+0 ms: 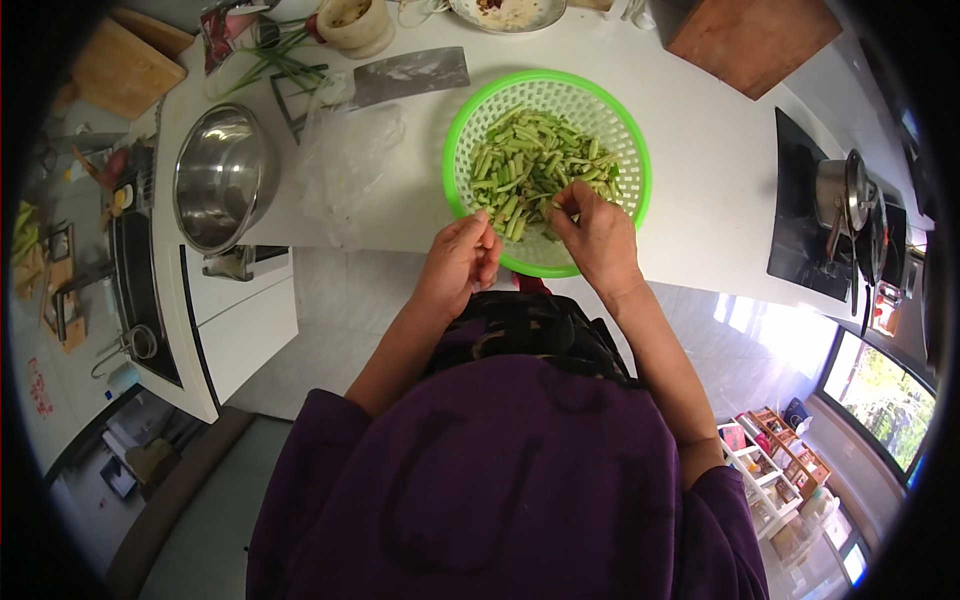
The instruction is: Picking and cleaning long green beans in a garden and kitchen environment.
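A round plastic colander (641,161) with a bright green rim and white perforated wall stands at the counter's front edge. Short cut pieces of green vegetable, likely beans or stems (536,154), lie heaped in it. My right hand (596,229) is over the colander's near right side, thumb and forefinger pinched on a small pale green piece (556,205) just above the heap. At the near left rim, my left hand (463,259) has its fingers curled and thumb against the forefinger. Whether anything small is between those fingertips cannot be made out.
Left of the colander are a crumpled clear plastic bag (349,165), a cleaver blade (412,75) and a steel bowl (225,180). Spring onions (289,64), a stone mortar (356,30) and a plate (510,13) line the back. A cooktop (806,217) with a pot (832,195) is rightward.
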`<control>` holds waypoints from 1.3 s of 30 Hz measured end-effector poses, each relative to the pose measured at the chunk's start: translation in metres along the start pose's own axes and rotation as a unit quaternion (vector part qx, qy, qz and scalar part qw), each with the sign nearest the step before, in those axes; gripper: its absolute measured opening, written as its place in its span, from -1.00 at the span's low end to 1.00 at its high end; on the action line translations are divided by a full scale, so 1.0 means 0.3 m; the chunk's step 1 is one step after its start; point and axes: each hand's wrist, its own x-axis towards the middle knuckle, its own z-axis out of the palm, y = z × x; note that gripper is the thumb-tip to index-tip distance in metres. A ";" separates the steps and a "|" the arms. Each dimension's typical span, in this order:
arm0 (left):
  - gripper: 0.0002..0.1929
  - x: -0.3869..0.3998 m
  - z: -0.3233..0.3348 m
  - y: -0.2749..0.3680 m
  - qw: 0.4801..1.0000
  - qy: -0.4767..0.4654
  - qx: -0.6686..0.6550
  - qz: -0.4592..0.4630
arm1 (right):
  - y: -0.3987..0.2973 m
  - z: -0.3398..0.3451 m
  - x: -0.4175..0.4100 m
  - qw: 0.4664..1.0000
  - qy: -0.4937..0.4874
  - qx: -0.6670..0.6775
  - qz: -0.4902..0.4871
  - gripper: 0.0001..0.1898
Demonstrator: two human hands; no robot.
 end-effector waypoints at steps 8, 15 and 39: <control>-0.67 0.007 0.014 -0.005 1.000 0.003 -0.012 -0.011 | -0.104 -0.003 -0.013 0.990 0.007 0.121 -0.073 -0.85; -0.66 0.022 0.024 -0.003 0.989 0.006 -0.141 -0.035 | -0.150 -0.038 -0.004 0.982 -0.074 0.122 -0.121 -0.76; -0.57 0.055 -0.069 -0.069 0.954 0.180 0.233 0.057 | -0.002 0.157 0.019 0.968 -0.028 -0.033 -0.246 -0.77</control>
